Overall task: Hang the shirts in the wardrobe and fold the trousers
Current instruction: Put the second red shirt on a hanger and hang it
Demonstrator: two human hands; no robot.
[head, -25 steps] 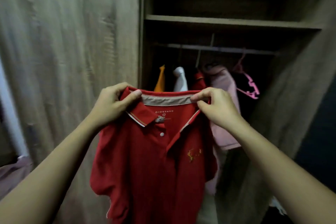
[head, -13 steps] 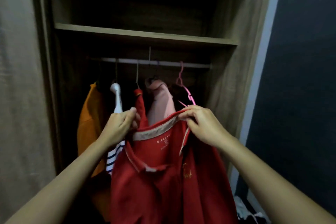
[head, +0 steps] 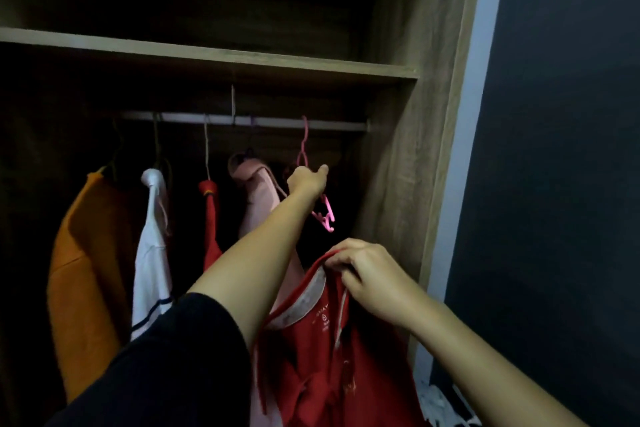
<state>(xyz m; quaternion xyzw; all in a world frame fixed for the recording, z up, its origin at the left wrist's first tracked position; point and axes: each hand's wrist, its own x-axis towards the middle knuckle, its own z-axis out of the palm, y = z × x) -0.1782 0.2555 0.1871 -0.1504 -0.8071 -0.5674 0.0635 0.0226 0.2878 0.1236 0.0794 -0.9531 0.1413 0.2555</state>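
The pink hanger hangs from the rail, above and beyond the red shirt, hook upright and arm sloping down to the right. The left hand is at it, by far the nearer, but whether its fingers clasp it is hidden behind the hand itself. The right hand is lower and well apart, pinching the shirt's collar. The hem runs out of view.

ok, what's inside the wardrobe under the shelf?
On the metal rail: orange garment, white shirt, red garment, pink garment and a pink plastic hanger in the grip of the left hand. Left forearm and red polo shirt hide the pink garment's lower part and anything below.
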